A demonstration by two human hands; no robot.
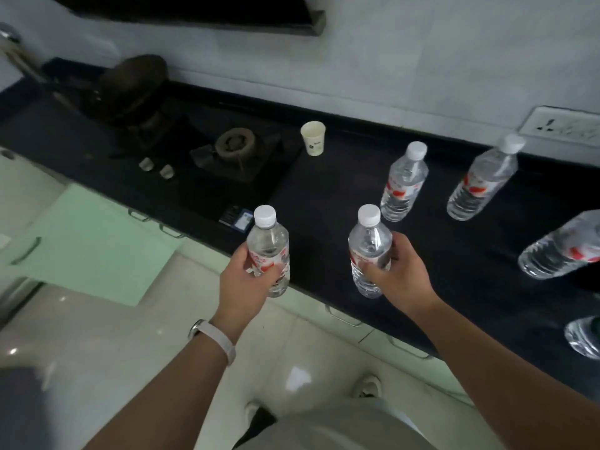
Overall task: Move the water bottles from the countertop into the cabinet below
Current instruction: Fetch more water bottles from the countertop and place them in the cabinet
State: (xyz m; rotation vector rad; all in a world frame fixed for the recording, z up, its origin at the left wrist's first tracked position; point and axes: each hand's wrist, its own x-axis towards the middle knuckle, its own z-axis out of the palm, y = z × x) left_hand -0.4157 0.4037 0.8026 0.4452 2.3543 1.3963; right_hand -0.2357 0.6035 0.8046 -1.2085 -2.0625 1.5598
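Clear water bottles with white caps and red-and-white labels stand on the black countertop. My left hand is shut around one bottle at the counter's front edge. My right hand is shut around a second bottle a little further in. Two more bottles stand behind, one in the middle and one to its right. Another bottle and part of one more show at the right edge. A green cabinet door stands open below the counter on the left.
A gas stove with knobs and a dark pan occupies the left of the counter. A paper cup stands beside the stove. A wall socket is at the right. Cabinet handles line the front below the counter.
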